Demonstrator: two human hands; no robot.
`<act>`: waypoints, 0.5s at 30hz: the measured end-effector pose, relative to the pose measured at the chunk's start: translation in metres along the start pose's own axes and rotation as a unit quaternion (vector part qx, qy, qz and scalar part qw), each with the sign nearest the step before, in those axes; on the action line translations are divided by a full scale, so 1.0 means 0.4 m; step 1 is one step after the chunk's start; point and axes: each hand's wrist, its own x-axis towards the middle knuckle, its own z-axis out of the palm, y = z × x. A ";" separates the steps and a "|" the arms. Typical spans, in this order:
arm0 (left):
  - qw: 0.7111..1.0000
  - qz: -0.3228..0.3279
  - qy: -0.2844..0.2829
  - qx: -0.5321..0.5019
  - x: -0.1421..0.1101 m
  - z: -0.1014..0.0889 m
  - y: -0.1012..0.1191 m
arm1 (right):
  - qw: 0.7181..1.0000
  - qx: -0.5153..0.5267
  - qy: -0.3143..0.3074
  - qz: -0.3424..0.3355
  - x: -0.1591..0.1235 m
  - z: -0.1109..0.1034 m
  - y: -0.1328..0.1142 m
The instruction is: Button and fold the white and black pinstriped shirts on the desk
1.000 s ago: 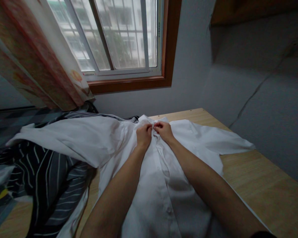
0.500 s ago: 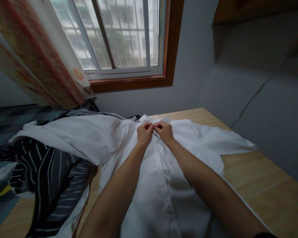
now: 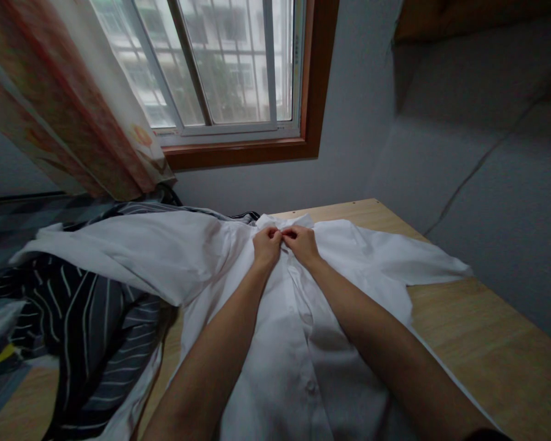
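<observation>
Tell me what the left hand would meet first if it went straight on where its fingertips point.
Most likely the right hand: its fingertips are close to those of the left hand, just below the white shirt collar. Whether they touch is unclear.

1. Centre: the white shirt (image 3: 266, 349) is thin woven cloth, matt, softly creased, with a small, slightly shiny button (image 3: 310, 386) that looks like plastic
2. Lower left: the striped garment (image 3: 108, 343) is matt cloth, rumpled in soft folds
3. Lower right: the table top (image 3: 482, 318) looks like pale wood, smooth, grained, with a dull sheen
4. Upper left: the curtain (image 3: 68, 104) is printed cloth, matt and pleated
5. Top centre: the window trim (image 3: 243, 153) is reddish-brown wood, smooth and faintly glossy, around clear glass panes (image 3: 229, 73)
6. Right: the wall (image 3: 500, 214) is matt and looks slightly rough
</observation>
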 end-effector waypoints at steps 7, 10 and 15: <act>0.993 -0.015 -0.021 -0.116 0.013 0.010 -0.023 | 0.996 0.074 0.017 0.047 0.008 0.005 0.007; 0.989 -0.013 -0.026 -0.145 0.016 0.013 -0.030 | 0.992 0.101 0.017 0.069 0.010 0.004 0.009; 0.988 0.000 -0.031 -0.152 0.016 0.010 -0.029 | 0.985 0.132 0.012 0.111 0.011 0.007 0.012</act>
